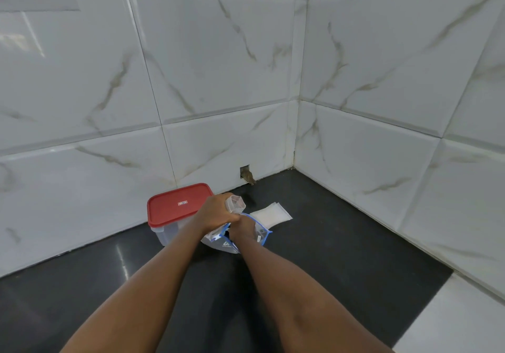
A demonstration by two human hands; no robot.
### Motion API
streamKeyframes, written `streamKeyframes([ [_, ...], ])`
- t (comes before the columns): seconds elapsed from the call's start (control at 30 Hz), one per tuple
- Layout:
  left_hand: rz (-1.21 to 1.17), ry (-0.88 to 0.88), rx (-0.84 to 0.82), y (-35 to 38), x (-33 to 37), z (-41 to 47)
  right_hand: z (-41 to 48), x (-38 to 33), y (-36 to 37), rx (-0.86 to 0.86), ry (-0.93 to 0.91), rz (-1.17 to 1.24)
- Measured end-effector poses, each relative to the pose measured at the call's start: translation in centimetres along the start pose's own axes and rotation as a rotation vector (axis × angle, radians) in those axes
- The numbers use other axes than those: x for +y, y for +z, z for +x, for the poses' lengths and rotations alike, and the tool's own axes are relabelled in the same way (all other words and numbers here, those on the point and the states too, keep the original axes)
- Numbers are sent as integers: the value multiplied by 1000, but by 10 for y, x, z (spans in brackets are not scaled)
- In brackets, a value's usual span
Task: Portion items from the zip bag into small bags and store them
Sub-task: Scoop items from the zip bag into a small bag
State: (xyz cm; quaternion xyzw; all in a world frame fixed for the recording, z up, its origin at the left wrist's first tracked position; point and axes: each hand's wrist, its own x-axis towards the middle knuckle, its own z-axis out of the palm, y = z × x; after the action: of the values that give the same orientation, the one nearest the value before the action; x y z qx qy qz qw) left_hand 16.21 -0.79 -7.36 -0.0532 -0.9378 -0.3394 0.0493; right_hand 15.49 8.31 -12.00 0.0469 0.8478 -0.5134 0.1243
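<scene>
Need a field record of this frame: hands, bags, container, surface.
left hand: grips small clear bag above the zip bag's mouth
right hand: inside zip bag; fingers hidden
zip bag: blue-edged, open, on black counter
container: clear, red lid on, left of zip bag
spare small bags: flat stack on counter, right of the hands

Glossy wall tiles [218,66], polished black counter [328,257], clear plastic zip bag [221,244] (crinkly), red plastic lid [175,208]
</scene>
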Motion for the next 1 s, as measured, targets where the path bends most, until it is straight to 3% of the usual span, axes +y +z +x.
streamKeyframes([
  [0.2,91,-23,26,11,9,0,-4,3,-19,-17,24,-40],
  [0.53,145,-63,38,10,13,6,-16,4,-50,205,-36,-234],
  [1.0,-10,-42,152,18,27,-1,-31,3,-136,404,86,34],
])
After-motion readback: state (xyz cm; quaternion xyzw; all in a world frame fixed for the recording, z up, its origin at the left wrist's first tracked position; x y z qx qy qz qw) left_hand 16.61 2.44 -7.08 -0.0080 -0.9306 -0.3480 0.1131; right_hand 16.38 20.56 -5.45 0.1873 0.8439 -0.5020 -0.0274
